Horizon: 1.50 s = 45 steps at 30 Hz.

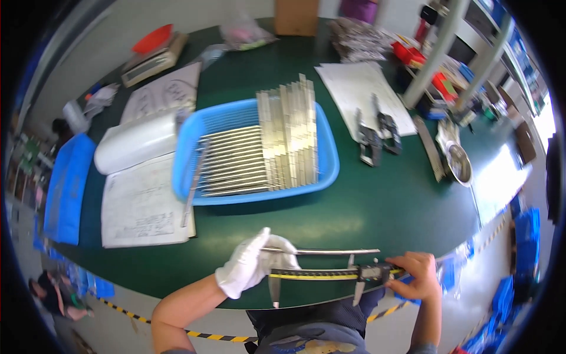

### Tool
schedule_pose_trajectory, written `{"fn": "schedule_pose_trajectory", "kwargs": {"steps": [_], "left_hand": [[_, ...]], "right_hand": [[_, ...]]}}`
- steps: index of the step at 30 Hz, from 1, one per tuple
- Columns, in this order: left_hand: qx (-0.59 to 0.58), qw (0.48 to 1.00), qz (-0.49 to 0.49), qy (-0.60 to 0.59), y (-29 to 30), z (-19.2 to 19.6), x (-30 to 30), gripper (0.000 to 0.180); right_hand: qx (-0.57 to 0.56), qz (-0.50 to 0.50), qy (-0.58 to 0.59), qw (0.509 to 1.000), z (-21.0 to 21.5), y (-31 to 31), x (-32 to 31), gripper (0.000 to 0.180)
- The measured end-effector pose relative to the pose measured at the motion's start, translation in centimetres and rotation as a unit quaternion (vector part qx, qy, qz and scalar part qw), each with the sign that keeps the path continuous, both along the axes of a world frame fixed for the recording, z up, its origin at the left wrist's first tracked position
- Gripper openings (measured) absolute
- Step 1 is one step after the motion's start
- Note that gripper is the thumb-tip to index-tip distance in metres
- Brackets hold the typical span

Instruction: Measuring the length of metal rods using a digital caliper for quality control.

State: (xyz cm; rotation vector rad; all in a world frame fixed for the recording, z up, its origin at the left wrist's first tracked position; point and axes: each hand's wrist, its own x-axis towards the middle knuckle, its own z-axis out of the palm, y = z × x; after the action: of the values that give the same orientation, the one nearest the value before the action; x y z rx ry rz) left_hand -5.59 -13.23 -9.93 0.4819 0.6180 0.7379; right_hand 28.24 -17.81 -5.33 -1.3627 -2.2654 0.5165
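Gloved left hand [250, 265] gripping thin metal strip [330, 252] and caliper [330, 274] beam; bare right hand [418, 274] pinching caliper slider; blue basket [188, 141] of strips lying beyond on green table [383, 206]

A brown cardboard box [296, 16] stands at the table's far edge.

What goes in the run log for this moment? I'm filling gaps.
left hand: gloved, holds metal strip | right hand: bare, on caliper | blue basket: strips stacked
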Motion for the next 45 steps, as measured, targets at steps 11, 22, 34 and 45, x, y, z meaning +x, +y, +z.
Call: {"fn": "schedule_pose_trajectory", "kwargs": {"steps": [11, 22, 34, 45], "left_hand": [[0.067, 0.993, -0.015, -0.096, -0.4, -1.3, 0.7, 0.046], [0.330, 0.938, 0.104, 0.016, -2.9, 2.3, -0.2, 0.033], [0.542, 0.440, 0.386, 0.603, 1.9, 5.3, -10.1, 0.014], [0.565, 0.422, 0.251, 0.663, 2.6, 4.7, -10.6, 0.013]], "right_hand": [[0.094, -0.188, -0.009, 0.978, -3.9, -2.1, 4.2, 0.026], [0.208, -0.418, 0.091, 0.879, -5.8, 0.3, 6.0, 0.030], [0.191, -0.432, -0.003, 0.882, -7.3, -0.8, 4.6, 0.035], [0.079, -0.495, 0.007, 0.865, -5.3, -1.1, 2.0, 0.034]]}}
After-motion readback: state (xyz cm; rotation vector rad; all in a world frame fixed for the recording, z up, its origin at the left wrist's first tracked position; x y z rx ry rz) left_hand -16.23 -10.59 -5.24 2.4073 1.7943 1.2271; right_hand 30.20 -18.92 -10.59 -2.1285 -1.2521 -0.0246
